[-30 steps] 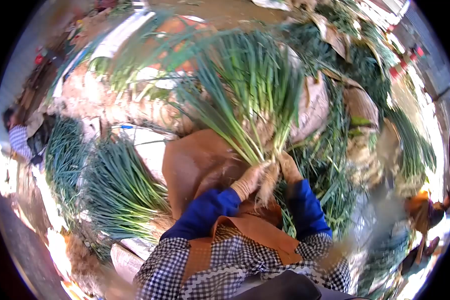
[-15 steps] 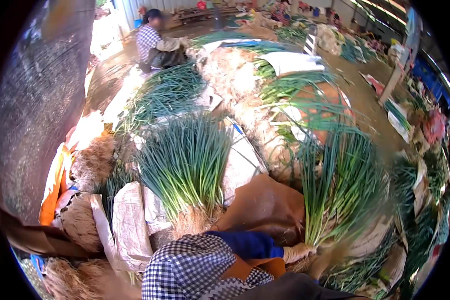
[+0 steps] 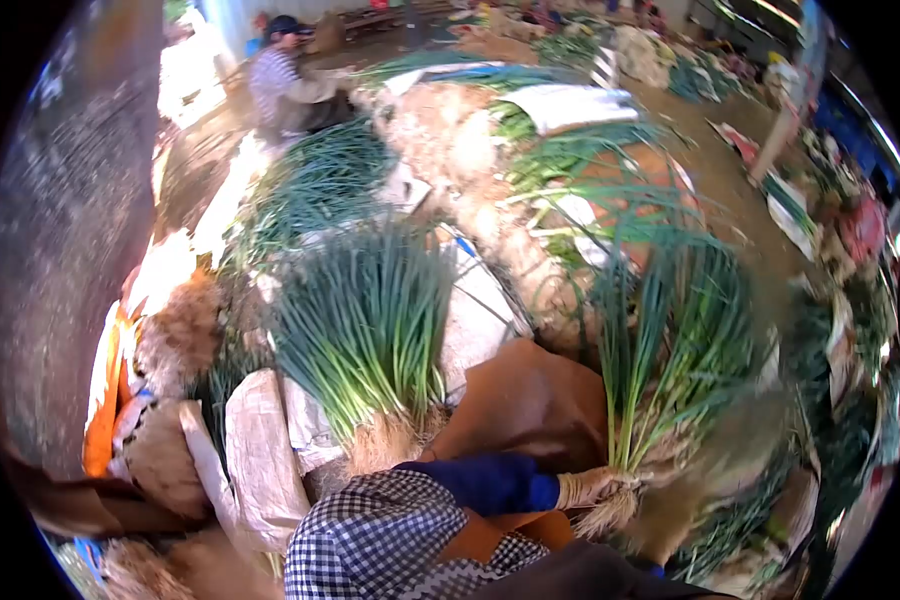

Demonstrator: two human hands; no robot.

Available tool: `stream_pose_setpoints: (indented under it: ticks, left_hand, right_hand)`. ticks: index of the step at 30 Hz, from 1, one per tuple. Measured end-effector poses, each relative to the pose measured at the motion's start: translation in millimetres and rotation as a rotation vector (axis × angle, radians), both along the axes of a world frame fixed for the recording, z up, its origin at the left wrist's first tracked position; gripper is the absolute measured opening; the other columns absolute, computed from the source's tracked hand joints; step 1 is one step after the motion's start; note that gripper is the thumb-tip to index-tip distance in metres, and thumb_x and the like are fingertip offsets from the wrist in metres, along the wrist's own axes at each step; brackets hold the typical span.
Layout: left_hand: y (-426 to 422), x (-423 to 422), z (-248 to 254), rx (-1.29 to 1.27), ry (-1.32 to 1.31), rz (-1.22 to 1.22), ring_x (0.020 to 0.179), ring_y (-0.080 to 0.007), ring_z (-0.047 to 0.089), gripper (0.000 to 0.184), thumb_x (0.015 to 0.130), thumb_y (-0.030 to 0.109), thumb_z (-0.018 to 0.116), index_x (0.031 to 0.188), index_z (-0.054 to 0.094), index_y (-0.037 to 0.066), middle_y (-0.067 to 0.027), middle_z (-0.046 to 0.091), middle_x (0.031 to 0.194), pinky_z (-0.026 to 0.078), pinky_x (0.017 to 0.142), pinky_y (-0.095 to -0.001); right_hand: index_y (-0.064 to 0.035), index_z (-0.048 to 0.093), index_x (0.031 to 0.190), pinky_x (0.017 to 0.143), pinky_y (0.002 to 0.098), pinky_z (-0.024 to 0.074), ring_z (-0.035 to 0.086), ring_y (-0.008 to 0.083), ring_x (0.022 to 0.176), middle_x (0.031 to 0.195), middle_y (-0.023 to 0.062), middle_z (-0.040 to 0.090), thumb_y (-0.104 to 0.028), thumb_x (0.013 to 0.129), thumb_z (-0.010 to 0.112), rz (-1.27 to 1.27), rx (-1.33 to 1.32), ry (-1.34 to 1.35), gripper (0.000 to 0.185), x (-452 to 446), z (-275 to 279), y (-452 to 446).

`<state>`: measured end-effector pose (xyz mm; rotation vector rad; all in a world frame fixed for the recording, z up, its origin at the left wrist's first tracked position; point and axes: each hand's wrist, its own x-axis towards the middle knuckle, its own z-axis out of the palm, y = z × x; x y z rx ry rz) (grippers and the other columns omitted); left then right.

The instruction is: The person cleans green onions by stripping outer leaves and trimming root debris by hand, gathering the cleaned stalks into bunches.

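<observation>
1. Currently, your left hand [image 3: 598, 485] is closed around the scallions [image 3: 660, 370] at their bases, near right.
2. The brown sheet [image 3: 525, 400] separates them from the bigger pile [image 3: 365, 330] leftward.
3. Blur hides your right hand; its state can't be told.

brown ground [image 3: 745, 235], leaning post [image 3: 776, 140], sunlit patch [image 3: 192, 75]

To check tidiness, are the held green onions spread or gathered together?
Spread: the green onions fan out from the left hand, with gaps between their leaves.
</observation>
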<state>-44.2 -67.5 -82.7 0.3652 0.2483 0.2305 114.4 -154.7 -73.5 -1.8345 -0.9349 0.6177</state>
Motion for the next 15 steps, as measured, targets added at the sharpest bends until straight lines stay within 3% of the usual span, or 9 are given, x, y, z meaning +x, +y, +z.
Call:
stream_pose_setpoints:
  ticks: [1, 3, 4, 5, 7, 9, 10, 12, 15]
  left_hand:
    - [-7.5, 1.7, 20.4, -0.046, 0.374, -0.016, 0.05, -0.0117, 0.045, 0.019, 0.078, 0.021, 0.063, 0.091, 0.062, 0.007, -0.0015, 0.056, 0.065, 0.036, 0.047, -0.0226]
    - [-19.5, -5.1, 44.6, -0.121, 0.287, -0.041, 0.06, -0.0127, 0.052, 0.017, 0.079, 0.021, 0.062, 0.09, 0.062, 0.008, -0.0029, 0.059, 0.073, 0.042, 0.053, -0.024]
    - [-20.3, -7.5, 49.1, -0.214, 0.193, 0.059, 0.068, -0.0153, 0.058, 0.019, 0.08, 0.02, 0.06, 0.091, 0.061, 0.005, -0.0053, 0.062, 0.077, 0.047, 0.06, -0.0283]
    - [-15.9, -8.0, 33.2, -0.206, 0.187, -0.015, 0.076, -0.0183, 0.06, 0.019, 0.081, 0.018, 0.058, 0.092, 0.06, 0.002, -0.0088, 0.064, 0.083, 0.05, 0.069, -0.0333]
    - [-7.8, -6.2, -0.3, -0.224, 0.141, -0.204, 0.077, -0.0244, 0.06, 0.023, 0.081, 0.014, 0.056, 0.096, 0.058, -0.002, -0.0132, 0.063, 0.088, 0.05, 0.073, -0.0356]
    - [1.5, -12.5, 32.2, -0.095, 0.064, -0.107, 0.087, -0.0219, 0.057, 0.052, 0.077, 0.008, 0.054, 0.126, 0.039, -0.004, -0.0126, 0.058, 0.097, 0.048, 0.079, -0.0368]
    - [7.0, -9.8, 38.7, -0.228, -0.231, -0.136, 0.084, -0.0185, 0.054, 0.067, 0.075, 0.005, 0.054, 0.135, 0.026, -0.001, -0.0076, 0.054, 0.091, 0.048, 0.078, -0.0355]
    - [23.0, -15.4, 73.5, -0.203, -0.249, -0.094, 0.076, -0.0142, 0.052, 0.061, 0.075, 0.007, 0.057, 0.132, 0.035, 0.001, -0.0039, 0.052, 0.085, 0.048, 0.068, -0.0286]
    - [54.9, -33.7, 144.9, -0.08, -0.36, -0.074, 0.063, -0.0128, 0.051, 0.045, 0.069, 0.005, 0.062, 0.111, 0.047, 0.013, 0.0023, 0.053, 0.078, 0.047, 0.053, -0.0265]
  right_hand:
    - [0.0005, 0.056, 0.092, 0.068, 0.0341, 0.0451, 0.055, 0.0266, 0.075, 0.085, 0.0122, 0.06, -0.014, 0.087, 0.044, 0.044, 0.019, -0.078, 0.019, -8.1, 6.2, 1.6]
    - [0.0006, 0.057, 0.091, 0.069, 0.0346, 0.045, 0.055, 0.0276, 0.074, 0.085, 0.0126, 0.06, -0.013, 0.086, 0.044, 0.083, 0.066, -0.187, 0.019, -25.9, 14.5, 8.1]
    - [-0.0001, 0.058, 0.084, 0.069, 0.0372, 0.0444, 0.055, 0.0287, 0.075, 0.083, 0.0156, 0.059, -0.013, 0.087, 0.043, -0.086, 0.153, -0.033, 0.02, -41.1, 9.4, 14.3]
    - [0.0007, 0.059, 0.087, 0.07, 0.0378, 0.0441, 0.056, 0.0311, 0.077, 0.082, 0.0171, 0.06, -0.015, 0.089, 0.043, 0.015, 0.095, -0.676, 0.023, -49.3, 44.7, 19.2]
    - [0.0012, 0.058, 0.089, 0.072, 0.0383, 0.0436, 0.055, 0.0356, 0.081, 0.086, 0.0206, 0.06, -0.02, 0.09, 0.046, 0.08, 0.009, -0.374, 0.024, -40.1, 45.9, 13.9]
    - [0.0005, 0.059, 0.089, 0.071, 0.0399, 0.0435, 0.054, 0.0397, 0.082, 0.085, 0.0251, 0.058, -0.026, 0.089, 0.048, -0.11, 0.184, -0.131, 0.029, -28.9, 47.5, 12.9]
    - [0.0, 0.06, 0.088, 0.071, 0.04, 0.044, 0.055, 0.0396, 0.082, 0.085, 0.025, 0.059, -0.03, 0.089, 0.049, -0.179, 0.007, -0.244, 0.032, -13.3, 56.0, 12.3]
    - [-0.0011, 0.062, 0.089, 0.071, 0.0399, 0.0454, 0.057, 0.0393, 0.083, 0.084, 0.0234, 0.06, -0.039, 0.087, 0.05, -0.317, -0.321, -0.352, 0.04, 35.9, 37.3, 11.1]
    - [-0.003, 0.061, 0.097, 0.076, 0.0412, 0.0453, 0.058, 0.0368, 0.088, 0.09, 0.0217, 0.062, -0.041, 0.084, 0.053, -0.296, -0.2, -0.42, 0.041, 71.7, 22.7, 24.0]
